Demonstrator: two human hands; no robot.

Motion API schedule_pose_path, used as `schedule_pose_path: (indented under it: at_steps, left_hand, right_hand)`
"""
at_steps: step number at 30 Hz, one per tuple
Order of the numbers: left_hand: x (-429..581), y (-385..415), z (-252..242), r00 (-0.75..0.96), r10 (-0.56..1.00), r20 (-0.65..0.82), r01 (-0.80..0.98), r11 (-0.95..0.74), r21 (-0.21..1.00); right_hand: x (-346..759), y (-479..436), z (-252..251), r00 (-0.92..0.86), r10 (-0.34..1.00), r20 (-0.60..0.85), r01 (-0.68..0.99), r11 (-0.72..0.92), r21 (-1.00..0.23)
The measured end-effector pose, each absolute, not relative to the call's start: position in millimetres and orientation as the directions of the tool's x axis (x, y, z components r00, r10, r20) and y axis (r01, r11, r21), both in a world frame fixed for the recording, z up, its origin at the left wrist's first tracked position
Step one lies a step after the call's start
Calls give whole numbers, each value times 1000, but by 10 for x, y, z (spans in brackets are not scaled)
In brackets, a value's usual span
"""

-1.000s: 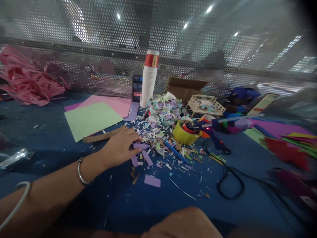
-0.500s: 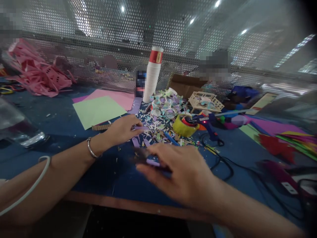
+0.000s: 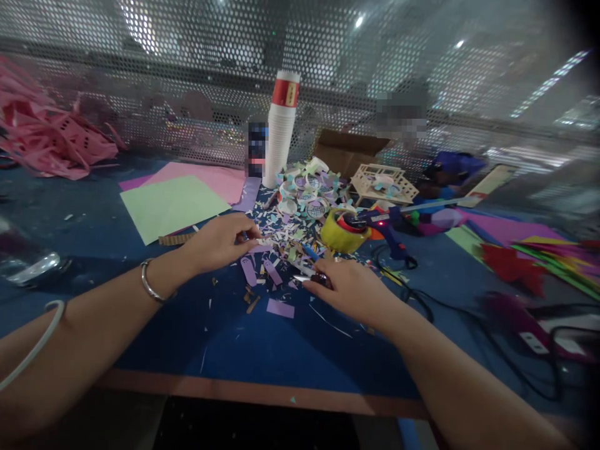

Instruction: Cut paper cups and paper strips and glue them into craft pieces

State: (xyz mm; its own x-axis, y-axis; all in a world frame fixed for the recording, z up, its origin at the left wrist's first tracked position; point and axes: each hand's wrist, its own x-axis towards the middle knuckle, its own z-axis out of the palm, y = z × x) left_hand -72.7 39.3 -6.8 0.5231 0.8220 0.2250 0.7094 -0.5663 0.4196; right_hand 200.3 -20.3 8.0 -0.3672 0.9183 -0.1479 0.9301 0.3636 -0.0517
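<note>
My left hand point(image 3: 222, 240), closed in a pinch, has a small purple paper piece point(image 3: 261, 249) at its fingertips. To the right, my right hand point(image 3: 349, 284) is closed around the dark handle of a pair of scissors point(image 3: 323, 280), whose light blades point left over the paper scraps. Between and below the hands lie purple paper strips with rounded ends point(image 3: 272, 273) and a purple paper rectangle point(image 3: 280, 308). A blue pen-like stick point(image 3: 310, 252) rests among the scraps point(image 3: 293, 234), just beyond the scissors.
Behind the hands stand a tall stack of paper cups point(image 3: 280, 134), a pile of decorated paper rings point(image 3: 307, 190) and a yellow tape roll point(image 3: 344, 232). A glue gun point(image 3: 382, 219) trails a black cord. Green paper point(image 3: 173, 206) lies left; a clear container point(image 3: 32, 262) sits far left.
My right hand has moved away and slightly right, showing the scissors in it. The purple rectangle now lies on the table. My left hand still pinches near the scraps; the view has shifted slightly.
</note>
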Motion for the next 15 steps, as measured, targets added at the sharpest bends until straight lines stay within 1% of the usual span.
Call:
schedule_pose_path:
  at_steps: [4, 8, 11, 15]
  left_hand:
    - [-717, 457, -147, 581, 803, 128, 727, -584, 361]
    - [-674, 481, -183, 578, 808, 113, 740, -577, 345]
    - [-672, 491, -158, 569, 811, 136, 727, -574, 378]
    - [-702, 486, -71, 516, 838, 180, 704, -534, 469]
  right_hand:
    - [2001, -264, 91, -360, 920, -153, 933, 356, -55]
    - [1994, -279, 87, -380, 912, -154, 925, 374, -72]
    - [1992, -281, 90, -398, 905, -150, 917, 392, -68]
    - [1991, -303, 108, -416, 897, -149, 909, 415, -41]
